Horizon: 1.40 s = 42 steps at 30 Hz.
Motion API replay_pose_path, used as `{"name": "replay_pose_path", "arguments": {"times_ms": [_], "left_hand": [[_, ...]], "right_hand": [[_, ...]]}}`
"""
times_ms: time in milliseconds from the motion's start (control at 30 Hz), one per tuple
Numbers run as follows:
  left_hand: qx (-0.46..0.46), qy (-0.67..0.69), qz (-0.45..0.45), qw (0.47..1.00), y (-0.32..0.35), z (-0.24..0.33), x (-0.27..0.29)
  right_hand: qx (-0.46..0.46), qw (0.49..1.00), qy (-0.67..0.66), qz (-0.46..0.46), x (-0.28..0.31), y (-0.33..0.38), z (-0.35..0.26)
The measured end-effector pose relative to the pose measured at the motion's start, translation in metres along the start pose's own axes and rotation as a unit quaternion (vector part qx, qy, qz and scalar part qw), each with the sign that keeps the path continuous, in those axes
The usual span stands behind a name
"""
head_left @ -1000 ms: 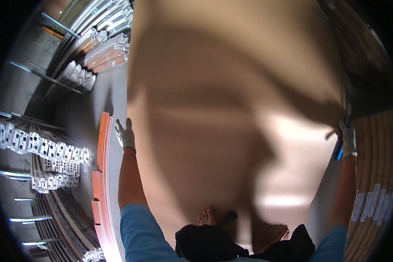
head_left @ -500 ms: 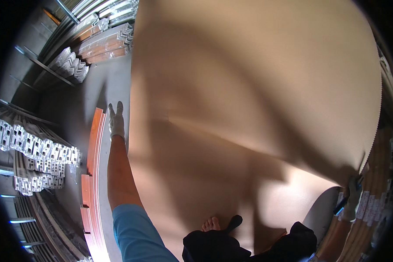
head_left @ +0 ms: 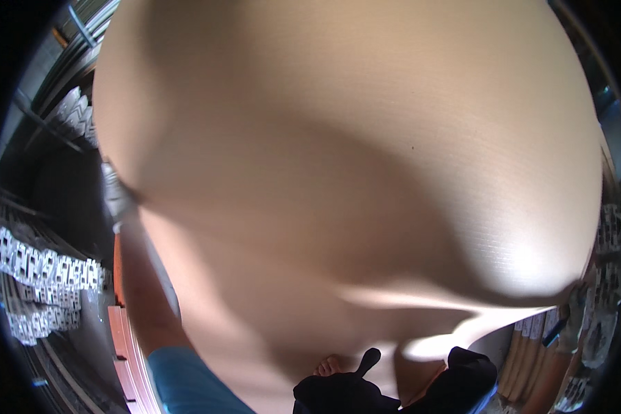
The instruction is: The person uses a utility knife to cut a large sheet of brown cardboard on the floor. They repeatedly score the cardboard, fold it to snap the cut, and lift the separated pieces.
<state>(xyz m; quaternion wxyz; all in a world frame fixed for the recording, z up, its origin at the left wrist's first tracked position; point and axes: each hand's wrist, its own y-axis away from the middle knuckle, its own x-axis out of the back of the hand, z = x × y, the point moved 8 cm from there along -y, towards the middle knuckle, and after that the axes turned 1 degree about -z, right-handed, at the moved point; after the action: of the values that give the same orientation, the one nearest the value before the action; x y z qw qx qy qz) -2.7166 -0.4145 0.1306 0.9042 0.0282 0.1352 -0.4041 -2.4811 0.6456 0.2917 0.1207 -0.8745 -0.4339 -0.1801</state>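
Big tan sheet [head_left: 366, 172] fills almost the whole view, tilted up close to the head, one edge low by the bare foot [head_left: 331, 364]. Left hand [head_left: 116, 196], gloved, has its grip clamped on the sheet's left edge. Right hand [head_left: 574, 324] sits at the lower right corner, blurred; can't tell its grip. Sheet is lifted, not set down anywhere. Metal profiles [head_left: 41, 276] racked left, orange boards [head_left: 121, 331] below.

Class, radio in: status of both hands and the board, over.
Left hand gloved, gripping board edge. Right hand at far edge, grip unclear. Board fills the view.
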Motion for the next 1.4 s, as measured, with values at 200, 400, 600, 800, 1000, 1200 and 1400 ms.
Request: {"name": "replay_pose_path", "arguments": {"times_ms": [200,400,600,800,1000,1200,1400], "left_hand": [[-0.143,-0.244,0.051,0.958,0.047,0.123,0.017],[-0.138,-0.205,0.061,0.967,0.1,0.18,0.026],[-0.149,-0.215,-0.013,0.965,0.205,0.199,0.045],[-0.063,-0.425,0.028,0.903,0.245,0.154,0.132],[-0.161,-0.481,0.046,0.861,0.148,0.182,0.109],[-0.458,-0.564,0.174,0.664,0.221,0.219,-0.091],[-0.464,-0.601,-0.44,0.479,0.445,-0.047,-0.201]], "right_hand": [[0.02,0.995,-0.067,-0.067,-0.013,-0.031,0.018],[-0.066,0.995,-0.063,-0.05,-0.017,-0.045,0.068],[-0.095,0.992,-0.055,-0.068,0.017,0.004,0.149],[-0.076,0.985,-0.099,-0.12,0.005,0.087,0.192],[-0.055,0.983,-0.167,-0.057,-0.023,0.006,0.156],[0.022,0.987,-0.103,-0.118,-0.128,-0.1,0.073],[-0.033,0.998,0.001,-0.044,-0.179,-0.137,0.09]]}}
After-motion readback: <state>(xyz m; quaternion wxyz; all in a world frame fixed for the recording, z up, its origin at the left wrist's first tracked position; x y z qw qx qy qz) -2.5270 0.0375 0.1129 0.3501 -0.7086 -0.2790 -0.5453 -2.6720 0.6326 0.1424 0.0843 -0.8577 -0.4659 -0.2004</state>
